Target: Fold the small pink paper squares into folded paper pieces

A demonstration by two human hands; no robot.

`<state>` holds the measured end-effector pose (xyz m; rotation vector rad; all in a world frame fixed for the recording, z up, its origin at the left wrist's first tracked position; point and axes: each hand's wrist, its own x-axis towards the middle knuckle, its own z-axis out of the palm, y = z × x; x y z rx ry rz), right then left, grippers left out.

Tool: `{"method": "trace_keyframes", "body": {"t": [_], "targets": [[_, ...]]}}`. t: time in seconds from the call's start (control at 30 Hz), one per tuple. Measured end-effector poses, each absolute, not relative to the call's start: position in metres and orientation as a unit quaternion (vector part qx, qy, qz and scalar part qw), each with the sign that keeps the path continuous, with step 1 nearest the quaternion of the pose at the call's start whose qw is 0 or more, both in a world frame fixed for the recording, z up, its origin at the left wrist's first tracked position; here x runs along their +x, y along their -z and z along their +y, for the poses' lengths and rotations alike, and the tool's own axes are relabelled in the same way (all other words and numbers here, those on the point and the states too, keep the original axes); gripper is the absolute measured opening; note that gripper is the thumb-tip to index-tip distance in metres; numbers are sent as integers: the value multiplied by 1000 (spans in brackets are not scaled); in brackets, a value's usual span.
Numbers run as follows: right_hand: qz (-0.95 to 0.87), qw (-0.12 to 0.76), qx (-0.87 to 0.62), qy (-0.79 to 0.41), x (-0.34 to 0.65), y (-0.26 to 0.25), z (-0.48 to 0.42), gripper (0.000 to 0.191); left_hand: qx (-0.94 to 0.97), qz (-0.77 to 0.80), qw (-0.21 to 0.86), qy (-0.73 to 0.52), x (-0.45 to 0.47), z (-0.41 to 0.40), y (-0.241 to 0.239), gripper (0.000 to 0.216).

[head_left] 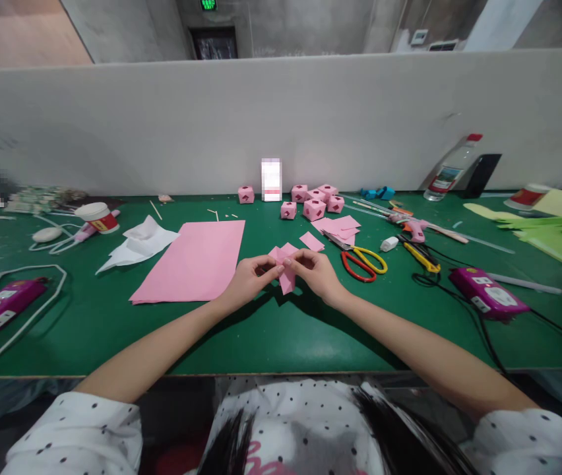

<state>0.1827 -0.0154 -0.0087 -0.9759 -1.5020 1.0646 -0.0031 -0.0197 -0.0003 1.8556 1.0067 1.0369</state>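
A partly folded piece of pink paper (287,282) is held just above the green table between both my hands. My left hand (256,277) pinches its left side, thumb and fingers together. On the other side my right hand (316,272) pinches it, the two thumbs nearly touching. A small pink paper square (311,241) lies just beyond my right hand. Scissors (364,262) with one red and one yellow handle rest to the right of that hand. Left of my left hand lies a stack of large pink sheets (196,260). Several folded pink paper cubes (314,210) stand farther back.
A crumpled white tissue (140,243) and a paper cup (97,216) are at left. To the right are a pink glue gun (412,227), a yellow-handled cutting tool (422,256), a purple power strip (489,292) with cables, and a water bottle (452,170). A grey partition (162,132) closes the back.
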Motion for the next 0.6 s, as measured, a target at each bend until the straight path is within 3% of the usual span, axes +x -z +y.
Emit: {"method": "trace_keyframes", "body": {"t": [0.6], "targets": [[-617, 504, -408, -446, 182, 8, -17, 35, 717, 394, 402, -411, -3, -20, 0, 33]]}}
